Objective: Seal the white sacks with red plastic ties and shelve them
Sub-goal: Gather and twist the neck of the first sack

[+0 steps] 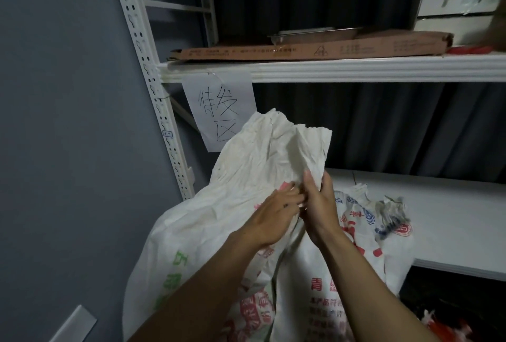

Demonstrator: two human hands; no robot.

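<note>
A white shelf rack point(169, 133) stands against a grey wall point(68, 122), with a dark curtain point(383, 128) behind. A paper sign point(219, 111) hangs from the upper shelf point(356, 69). The white sack point(246, 166) stands upright at the lower shelf point(451, 218). The right hand point(320, 204) grips its gathered neck, thumb up. The left hand point(273, 215) rests on the neck; its grip cannot be determined.
</note>
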